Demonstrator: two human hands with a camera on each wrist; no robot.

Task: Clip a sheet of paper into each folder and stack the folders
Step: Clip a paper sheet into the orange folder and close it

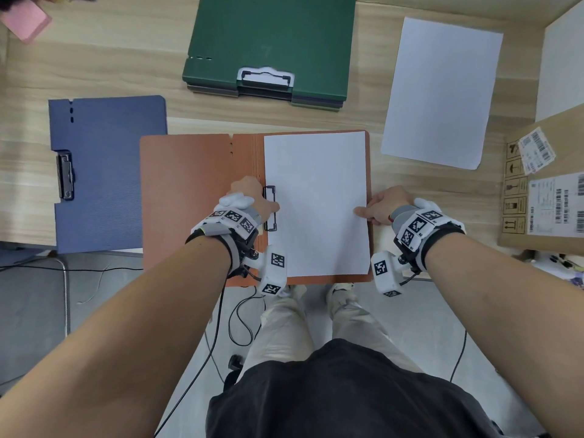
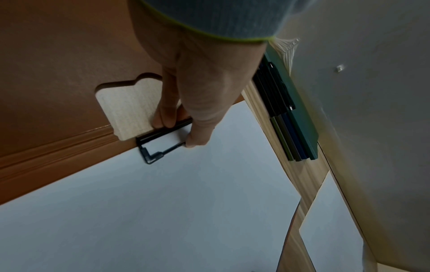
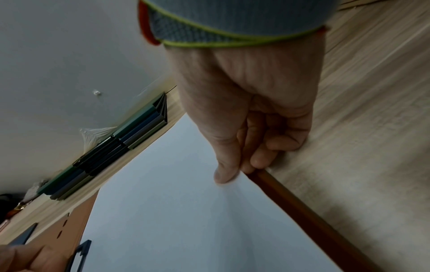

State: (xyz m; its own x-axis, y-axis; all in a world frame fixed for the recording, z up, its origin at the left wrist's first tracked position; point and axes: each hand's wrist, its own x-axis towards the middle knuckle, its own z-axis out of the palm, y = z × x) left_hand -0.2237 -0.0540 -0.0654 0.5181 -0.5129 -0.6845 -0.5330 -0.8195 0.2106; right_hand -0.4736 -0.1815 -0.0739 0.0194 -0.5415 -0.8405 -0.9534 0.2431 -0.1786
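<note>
An orange folder (image 1: 189, 191) lies open at the table's front edge, with a white sheet (image 1: 316, 200) on its right half. My left hand (image 1: 252, 200) pinches the black wire clip (image 2: 160, 145) at the sheet's left edge, thumb on the wire, fingers on its bar. My right hand (image 1: 382, 203) pinches the sheet's right edge together with the folder edge (image 3: 302, 211), thumb on top of the paper. A green folder (image 1: 271, 49) tops a stack of shut folders at the back. A blue folder (image 1: 107, 172) lies shut on the left.
A loose white sheet (image 1: 442, 93) lies at the back right. A cardboard box (image 1: 543, 184) stands at the right edge. A pink object (image 1: 25, 20) sits in the far left corner. Cables hang below the table's front edge.
</note>
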